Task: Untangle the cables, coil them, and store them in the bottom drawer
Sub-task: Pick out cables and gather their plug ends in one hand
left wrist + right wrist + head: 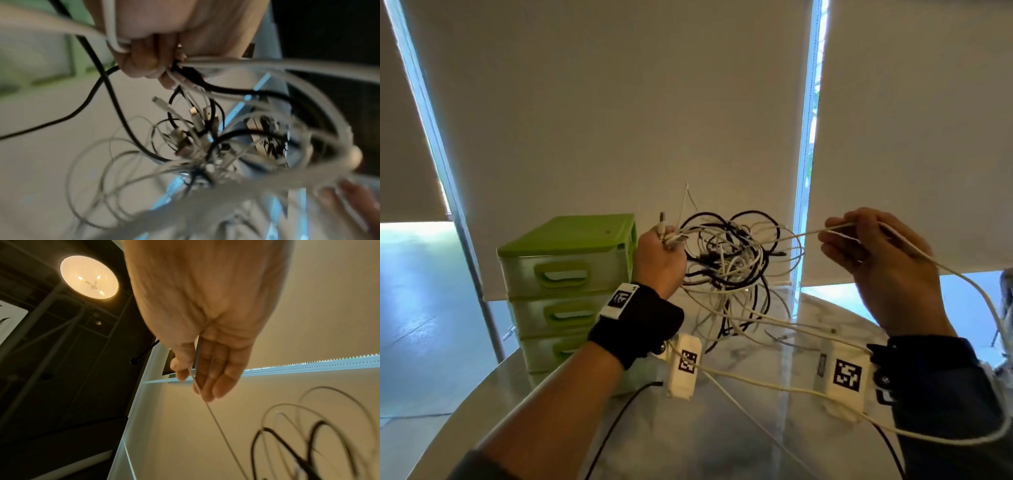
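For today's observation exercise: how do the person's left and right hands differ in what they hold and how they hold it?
The left hand is a closed fist round a bunch of cable ends; the right hand pinches one white cable. The left sits against the tangle, the right off to the side. The left is beside the green drawers, the right far from them. Both are raised above the table.

Left hand (659, 263) fisted round a raised tangle of black and white cables (729, 267), above a marbled tabletop (774, 428). Right hand (876, 253) pinching one thin white cable (804, 234) drawn from it. Green plastic four-drawer unit (566, 274) behind left.
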Demonstrator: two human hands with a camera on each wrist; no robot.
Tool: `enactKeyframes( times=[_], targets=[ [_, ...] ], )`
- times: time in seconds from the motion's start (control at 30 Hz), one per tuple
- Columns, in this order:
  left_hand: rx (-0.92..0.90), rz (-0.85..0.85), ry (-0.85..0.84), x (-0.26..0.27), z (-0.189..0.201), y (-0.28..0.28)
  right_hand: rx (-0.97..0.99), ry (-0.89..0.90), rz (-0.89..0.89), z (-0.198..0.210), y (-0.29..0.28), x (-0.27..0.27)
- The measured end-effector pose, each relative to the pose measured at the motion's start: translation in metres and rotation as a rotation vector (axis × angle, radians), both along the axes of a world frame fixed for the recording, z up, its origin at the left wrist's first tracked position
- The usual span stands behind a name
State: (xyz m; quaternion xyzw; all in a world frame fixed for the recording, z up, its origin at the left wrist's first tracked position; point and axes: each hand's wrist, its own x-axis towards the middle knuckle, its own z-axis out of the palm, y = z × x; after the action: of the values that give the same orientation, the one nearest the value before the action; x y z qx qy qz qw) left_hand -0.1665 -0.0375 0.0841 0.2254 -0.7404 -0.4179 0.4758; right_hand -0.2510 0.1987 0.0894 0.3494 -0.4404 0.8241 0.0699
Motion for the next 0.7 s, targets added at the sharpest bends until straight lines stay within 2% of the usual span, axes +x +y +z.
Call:
enactKeyframes(
  times=[0.07,0.13,0.2,0.27,0.33,0.4,0.47,0.53,0.6,0.7],
  targets=[
    [-0.151,0.111,-0.032,0.002,0.005,-0.003,-0.101,-0.066,-0.052,0.001,0.002,-0.001],
    [-0.141,0.132,-0.090,0.002,0.002,-0.007,-0.168,-0.117,-0.081,0.001,0.007,-0.003],
    [-0.139,0.102,-0.244,0.000,-0.005,-0.008,-0.170,-0.151,-0.064,0.000,0.011,-0.007],
    [-0.125,-0.011,-0.371,0.000,-0.014,-0.008,-0.084,-0.173,-0.029,-0.004,0.009,-0.010],
    [-0.023,-0.169,-0.411,0.002,-0.018,-0.004,0.068,-0.165,0.037,-0.010,-0.004,-0.008],
    [0.026,-0.239,-0.354,0.002,-0.018,0.005,0.218,-0.139,0.107,-0.015,-0.021,0.000],
    [-0.020,-0.253,-0.258,0.004,-0.013,0.019,0.288,-0.087,0.168,-0.017,-0.034,0.008],
    [-0.032,-0.386,-0.244,0.006,-0.008,0.035,0.294,-0.039,0.208,-0.015,-0.039,0.014],
    [0.001,-0.587,-0.362,0.008,-0.007,0.046,0.229,-0.029,0.228,-0.012,-0.040,0.017],
    [0.023,-0.761,-0.548,0.010,-0.015,0.047,0.045,-0.080,0.205,-0.006,-0.033,0.017]
  ],
)
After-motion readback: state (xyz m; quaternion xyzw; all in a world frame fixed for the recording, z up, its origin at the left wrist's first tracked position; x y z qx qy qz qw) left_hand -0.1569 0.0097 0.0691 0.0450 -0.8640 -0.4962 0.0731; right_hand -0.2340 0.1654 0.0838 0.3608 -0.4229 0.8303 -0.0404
